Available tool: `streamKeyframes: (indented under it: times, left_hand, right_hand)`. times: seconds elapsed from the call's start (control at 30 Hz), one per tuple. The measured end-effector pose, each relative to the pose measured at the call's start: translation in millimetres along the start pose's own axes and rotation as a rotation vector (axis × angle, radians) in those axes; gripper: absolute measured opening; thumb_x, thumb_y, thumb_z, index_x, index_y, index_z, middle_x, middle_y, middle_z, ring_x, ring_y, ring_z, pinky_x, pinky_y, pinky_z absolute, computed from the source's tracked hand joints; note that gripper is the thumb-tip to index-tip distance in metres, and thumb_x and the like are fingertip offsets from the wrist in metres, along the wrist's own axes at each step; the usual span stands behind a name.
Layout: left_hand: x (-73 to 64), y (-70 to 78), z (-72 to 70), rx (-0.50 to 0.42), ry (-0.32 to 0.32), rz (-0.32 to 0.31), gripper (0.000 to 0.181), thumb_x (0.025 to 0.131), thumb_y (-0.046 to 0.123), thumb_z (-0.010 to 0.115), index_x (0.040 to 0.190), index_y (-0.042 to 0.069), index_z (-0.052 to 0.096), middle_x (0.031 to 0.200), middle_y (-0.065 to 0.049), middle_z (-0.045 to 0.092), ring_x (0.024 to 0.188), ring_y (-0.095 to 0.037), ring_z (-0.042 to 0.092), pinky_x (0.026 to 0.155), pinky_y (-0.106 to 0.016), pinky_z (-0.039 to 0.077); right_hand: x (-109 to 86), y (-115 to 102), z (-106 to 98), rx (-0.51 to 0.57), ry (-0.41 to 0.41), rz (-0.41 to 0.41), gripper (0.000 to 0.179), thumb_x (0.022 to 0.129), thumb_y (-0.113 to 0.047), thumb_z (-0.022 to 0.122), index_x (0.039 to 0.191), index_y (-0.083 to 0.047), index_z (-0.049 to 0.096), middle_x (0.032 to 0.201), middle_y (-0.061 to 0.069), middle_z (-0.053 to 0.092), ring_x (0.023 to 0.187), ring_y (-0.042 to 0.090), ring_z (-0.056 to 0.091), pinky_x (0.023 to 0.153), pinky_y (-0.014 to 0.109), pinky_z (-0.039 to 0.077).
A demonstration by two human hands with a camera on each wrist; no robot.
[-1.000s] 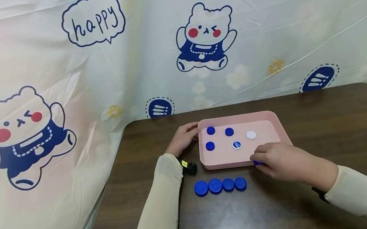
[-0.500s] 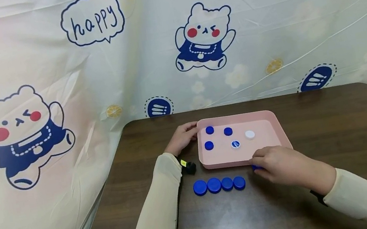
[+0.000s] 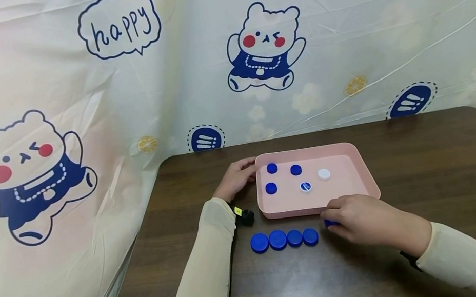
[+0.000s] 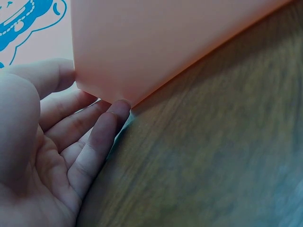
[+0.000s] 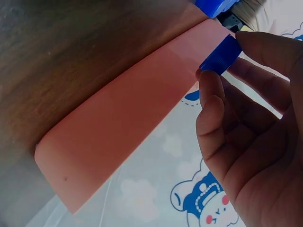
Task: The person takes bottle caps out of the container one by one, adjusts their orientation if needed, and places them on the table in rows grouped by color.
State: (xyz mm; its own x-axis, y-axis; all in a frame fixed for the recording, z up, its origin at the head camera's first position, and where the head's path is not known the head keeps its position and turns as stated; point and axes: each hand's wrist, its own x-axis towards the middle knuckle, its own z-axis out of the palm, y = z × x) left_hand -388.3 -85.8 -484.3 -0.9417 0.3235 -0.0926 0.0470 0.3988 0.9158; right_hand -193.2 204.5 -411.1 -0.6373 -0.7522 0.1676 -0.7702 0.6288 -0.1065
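Observation:
Thumb and fingertips of my right hand (image 3: 367,216) pinch a blue bottle cap (image 5: 220,56), which is just in front of the pink tray's near wall; the head view shows only part of it. My left hand (image 3: 235,180) holds the left end of the pink tray (image 3: 346,152), its fingertips against the corner in the left wrist view. Inside the tray lie several caps: plain blue ones such as this blue cap (image 3: 296,170), a white cap (image 3: 323,174) and a blue-and-white printed cap (image 3: 305,187). Blue caps (image 3: 278,240) stand in a touching row before the tray.
Brown wood-grain table (image 3: 450,187) under everything. A black wrist device (image 3: 246,217) with a yellow label sits at the left wrist, near the tray's front left corner. A printed cloth (image 3: 184,48) hangs behind the table.
My right hand has moved the pinched blue cap from the tray's front rim toward me and slightly left, nearer the row. My left hand stays at the tray's left end.

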Motion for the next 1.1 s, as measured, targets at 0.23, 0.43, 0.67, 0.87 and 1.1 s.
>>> streamKeyframes:
  times: [0.23, 0.43, 0.67, 0.87, 1.1]
  left_hand:
    - [0.4, 0.3, -0.5, 0.011, 0.004, -0.007, 0.04, 0.097, 0.037, 0.06, 0.134, 0.021, 0.06, 0.122, 0.002, 0.061, 0.097, -0.018, 0.063, 0.086, -0.034, 0.053]
    - [0.6, -1.2, -0.1, 0.007, 0.0, -0.01, 0.041, 0.097, 0.037, 0.06, 0.135, 0.022, 0.06, 0.124, 0.002, 0.061, 0.097, -0.018, 0.063, 0.085, -0.034, 0.053]
    - [1.5, -2.1, -0.1, 0.004, 0.003, -0.007, 0.041, 0.097, 0.038, 0.061, 0.135, 0.022, 0.059, 0.123, 0.002, 0.061, 0.097, -0.017, 0.064, 0.085, -0.034, 0.053]
    - [3.3, -3.4, 0.0, -0.029, -0.011, 0.032, 0.04, 0.097, 0.033, 0.06, 0.135, 0.019, 0.06, 0.121, 0.0, 0.063, 0.096, -0.018, 0.064, 0.083, -0.034, 0.054]
    - [5.3, -5.6, -0.2, -0.038, -0.02, 0.043, 0.038, 0.098, 0.031, 0.06, 0.134, 0.019, 0.06, 0.12, 0.0, 0.063, 0.096, -0.018, 0.065, 0.082, -0.033, 0.054]
  right_hand:
    - [0.3, -1, 5, 0.005, 0.011, -0.021, 0.016, 0.082, -0.015, 0.077, 0.097, -0.009, 0.071, 0.085, -0.004, 0.064, 0.075, 0.01, 0.061, 0.07, 0.031, 0.055]
    - [0.2, -4, 11, 0.024, 0.02, -0.046, 0.015, 0.083, -0.013, 0.076, 0.096, -0.009, 0.07, 0.086, -0.003, 0.063, 0.075, 0.009, 0.06, 0.07, 0.031, 0.054]
    - [1.3, -6, 16, 0.052, 0.001, -0.043, 0.017, 0.084, -0.014, 0.076, 0.099, -0.009, 0.071, 0.089, -0.003, 0.064, 0.079, 0.009, 0.061, 0.071, 0.031, 0.055]
    - [1.9, -8, 18, 0.039, 0.008, -0.05, 0.017, 0.084, -0.014, 0.075, 0.099, -0.009, 0.07, 0.088, -0.003, 0.064, 0.079, 0.008, 0.061, 0.07, 0.03, 0.054]
    - [3.4, -9, 18, 0.048, -0.03, -0.032, 0.016, 0.085, -0.015, 0.075, 0.099, -0.008, 0.07, 0.085, -0.004, 0.063, 0.075, 0.006, 0.057, 0.068, 0.029, 0.053]
